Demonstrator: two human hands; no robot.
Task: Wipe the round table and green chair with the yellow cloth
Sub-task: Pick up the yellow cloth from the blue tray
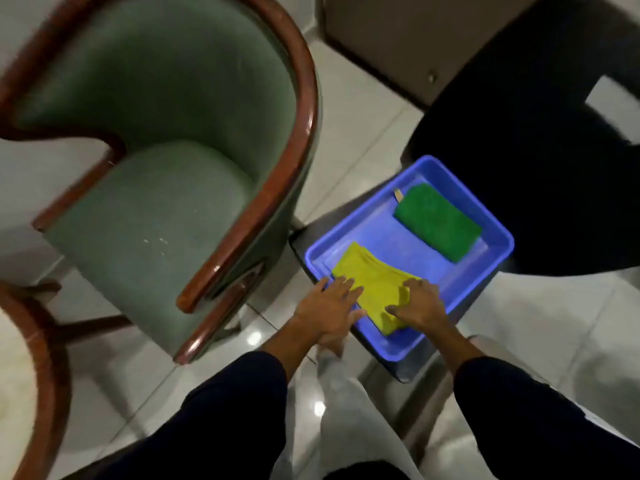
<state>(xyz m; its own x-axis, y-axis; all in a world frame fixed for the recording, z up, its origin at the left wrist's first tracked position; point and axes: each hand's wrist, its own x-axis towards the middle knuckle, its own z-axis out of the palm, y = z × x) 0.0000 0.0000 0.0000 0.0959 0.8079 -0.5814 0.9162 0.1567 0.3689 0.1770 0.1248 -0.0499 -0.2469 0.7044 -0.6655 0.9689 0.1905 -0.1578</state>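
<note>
A folded yellow cloth [372, 284] lies in the near corner of a blue plastic tray [488, 268]. My left hand [327, 308] rests flat, fingers spread, on the cloth's left edge and the tray rim. My right hand [417, 306] presses on the cloth's right end, fingers curled over its fold. The green chair [166, 161], with a curved wooden frame, stands to the left of the tray. A curved wooden edge of the round table [41, 344] shows at the lower left.
A folded green cloth [438, 221] lies in the tray's far half. The tray sits on a low dark stand [405, 370]. A black chair [540, 161] stands at the right, a brown cabinet [398, 32] behind. White glossy floor tiles [346, 133] lie around.
</note>
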